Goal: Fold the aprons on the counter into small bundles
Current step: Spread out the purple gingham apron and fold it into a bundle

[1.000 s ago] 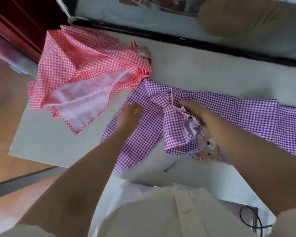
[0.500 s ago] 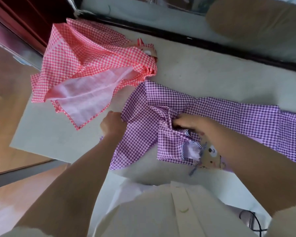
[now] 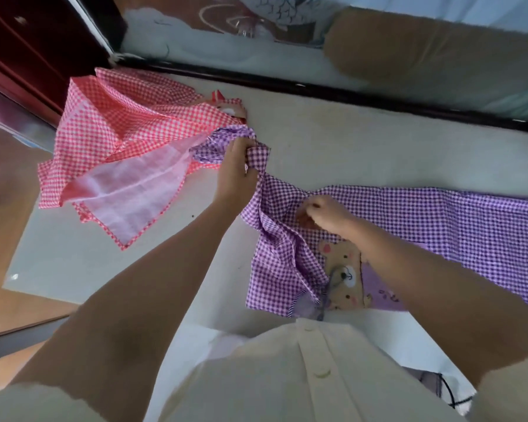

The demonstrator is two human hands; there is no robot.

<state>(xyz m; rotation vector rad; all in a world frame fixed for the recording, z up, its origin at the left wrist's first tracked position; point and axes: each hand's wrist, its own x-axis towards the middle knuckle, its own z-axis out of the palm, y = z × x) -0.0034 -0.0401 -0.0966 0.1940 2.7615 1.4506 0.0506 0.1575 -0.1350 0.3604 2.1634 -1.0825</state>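
Two aprons lie on a pale counter (image 3: 348, 141). The purple apron (image 3: 439, 220) has little purple and white squares. It is spread out long across the right side of the counter, and most of it lies flat. Its left end is bunched up and lifted off the counter.

The left hand (image 3: 237, 172) grips that bunched end tight, with the fingers curled round the cloth. The bunch in this hand sits just over the edge of the red apron (image 3: 119, 126). From the hand, the purple cloth hangs down in a wrinkly twist to the part near the person's body.

The right hand (image 3: 323, 213) is on the middle of the purple apron. Its fingers are bent down and pinch the cloth at a fold. Just below this hand there is a brown bear picture (image 3: 345, 272) sewn on the apron.

The red apron has red and white squares. It lies in a loose, messy heap at the left end of the counter, and its pale pink underside shows in front.

A black strip (image 3: 348, 95) runs along the far edge of the counter. The person's cream shirt (image 3: 287, 376) with buttons fills the bottom of the view.
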